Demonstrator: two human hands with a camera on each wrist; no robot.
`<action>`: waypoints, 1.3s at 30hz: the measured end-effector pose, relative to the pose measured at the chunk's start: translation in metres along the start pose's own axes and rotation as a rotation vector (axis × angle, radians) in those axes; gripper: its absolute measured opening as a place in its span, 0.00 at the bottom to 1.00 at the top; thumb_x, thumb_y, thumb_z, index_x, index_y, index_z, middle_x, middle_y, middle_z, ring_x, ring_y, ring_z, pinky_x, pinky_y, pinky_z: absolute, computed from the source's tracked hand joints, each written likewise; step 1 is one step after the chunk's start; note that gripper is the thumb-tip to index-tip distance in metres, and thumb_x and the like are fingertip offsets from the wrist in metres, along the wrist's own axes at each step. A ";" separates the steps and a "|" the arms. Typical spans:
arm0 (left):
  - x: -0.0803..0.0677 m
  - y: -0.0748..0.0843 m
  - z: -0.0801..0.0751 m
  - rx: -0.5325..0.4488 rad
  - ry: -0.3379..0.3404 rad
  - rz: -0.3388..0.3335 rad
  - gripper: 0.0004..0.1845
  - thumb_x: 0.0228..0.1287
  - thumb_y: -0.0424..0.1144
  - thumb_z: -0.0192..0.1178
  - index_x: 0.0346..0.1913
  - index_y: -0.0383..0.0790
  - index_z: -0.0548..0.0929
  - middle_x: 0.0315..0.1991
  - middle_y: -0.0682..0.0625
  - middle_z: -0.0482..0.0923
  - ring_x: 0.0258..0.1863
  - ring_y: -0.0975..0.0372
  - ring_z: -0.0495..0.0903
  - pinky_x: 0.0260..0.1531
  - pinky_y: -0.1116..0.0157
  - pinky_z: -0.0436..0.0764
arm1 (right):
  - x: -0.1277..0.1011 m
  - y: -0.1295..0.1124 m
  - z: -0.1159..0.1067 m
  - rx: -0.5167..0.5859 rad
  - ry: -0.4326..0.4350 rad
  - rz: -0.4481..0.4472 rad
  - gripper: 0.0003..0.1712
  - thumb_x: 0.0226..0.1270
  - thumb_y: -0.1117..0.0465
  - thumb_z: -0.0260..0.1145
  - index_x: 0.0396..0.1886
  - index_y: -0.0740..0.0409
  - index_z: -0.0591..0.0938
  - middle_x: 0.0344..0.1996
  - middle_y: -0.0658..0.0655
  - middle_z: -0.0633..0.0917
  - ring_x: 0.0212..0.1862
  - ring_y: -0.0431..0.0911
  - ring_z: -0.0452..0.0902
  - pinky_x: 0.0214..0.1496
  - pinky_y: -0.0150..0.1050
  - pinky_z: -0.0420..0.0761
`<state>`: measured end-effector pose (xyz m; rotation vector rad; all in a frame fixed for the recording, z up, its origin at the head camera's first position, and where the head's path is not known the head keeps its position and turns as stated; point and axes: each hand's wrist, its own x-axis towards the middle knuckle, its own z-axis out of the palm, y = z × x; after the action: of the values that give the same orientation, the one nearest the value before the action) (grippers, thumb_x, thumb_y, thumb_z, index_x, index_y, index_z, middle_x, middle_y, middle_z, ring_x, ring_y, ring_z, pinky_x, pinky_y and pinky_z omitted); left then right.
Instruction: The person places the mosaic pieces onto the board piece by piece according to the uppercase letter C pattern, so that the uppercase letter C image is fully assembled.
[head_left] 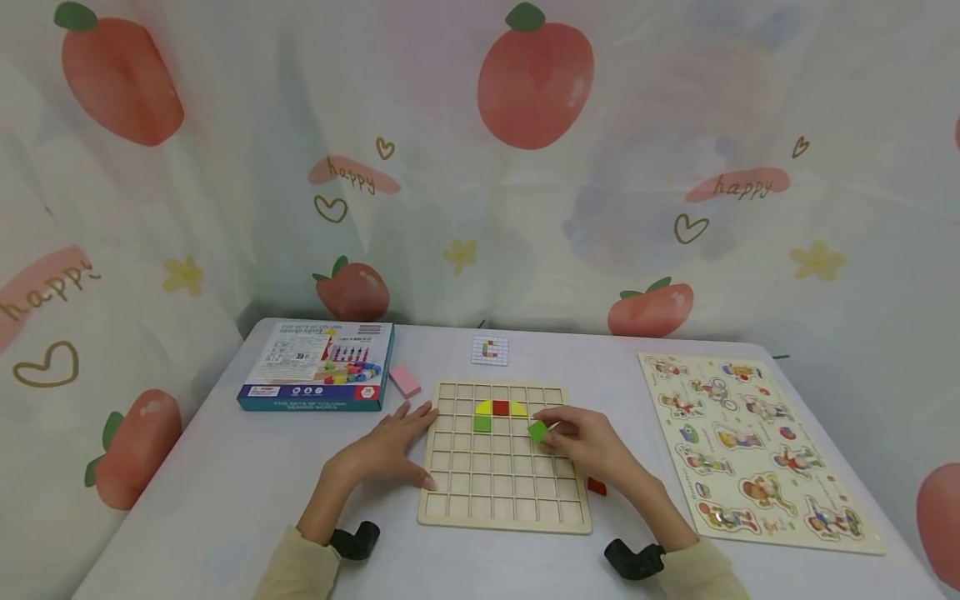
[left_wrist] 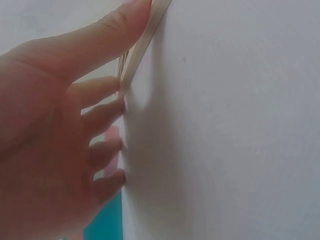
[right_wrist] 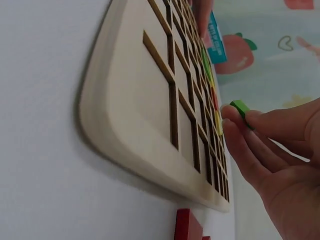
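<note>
A wooden grid board (head_left: 502,503) lies on the table between the hands. In its upper cells sit a red square tile (head_left: 500,407) with a yellow curved tile (head_left: 483,407) on its left and another on its right, and a green square tile (head_left: 482,423) below the left one. My right hand (head_left: 592,442) pinches a second green square tile (head_left: 537,431) over the board's right side; the right wrist view shows this tile (right_wrist: 240,107) between thumb and fingertips, above the grid. My left hand (head_left: 386,450) rests at the board's left edge, fingers spread, thumb touching the rim.
A boxed set (head_left: 318,367) lies at the back left, with a pink block (head_left: 405,381) beside it. Behind the board lies a small pattern card (head_left: 490,351). Red pieces (head_left: 596,486) lie at the board's right edge. A wooden picture puzzle (head_left: 757,450) occupies the table's right side.
</note>
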<state>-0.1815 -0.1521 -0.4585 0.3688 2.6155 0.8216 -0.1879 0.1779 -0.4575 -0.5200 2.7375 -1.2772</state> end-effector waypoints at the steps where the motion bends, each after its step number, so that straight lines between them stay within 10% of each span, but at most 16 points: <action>1: 0.000 0.000 0.000 0.000 -0.001 0.003 0.56 0.48 0.49 0.82 0.80 0.48 0.63 0.83 0.51 0.53 0.84 0.45 0.41 0.79 0.37 0.47 | 0.001 -0.001 0.002 0.001 -0.004 -0.007 0.19 0.66 0.68 0.72 0.57 0.62 0.85 0.48 0.58 0.89 0.44 0.46 0.88 0.49 0.34 0.87; 39: -0.001 -0.001 -0.002 0.015 -0.022 0.032 0.56 0.51 0.50 0.80 0.81 0.46 0.61 0.84 0.48 0.52 0.84 0.43 0.41 0.78 0.36 0.46 | 0.036 -0.040 0.055 -0.137 -0.159 -0.094 0.13 0.60 0.66 0.77 0.45 0.63 0.89 0.27 0.47 0.81 0.32 0.40 0.74 0.33 0.30 0.76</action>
<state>-0.1819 -0.1545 -0.4576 0.4230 2.6029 0.8036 -0.1989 0.1014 -0.4602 -0.7367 2.7074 -1.0210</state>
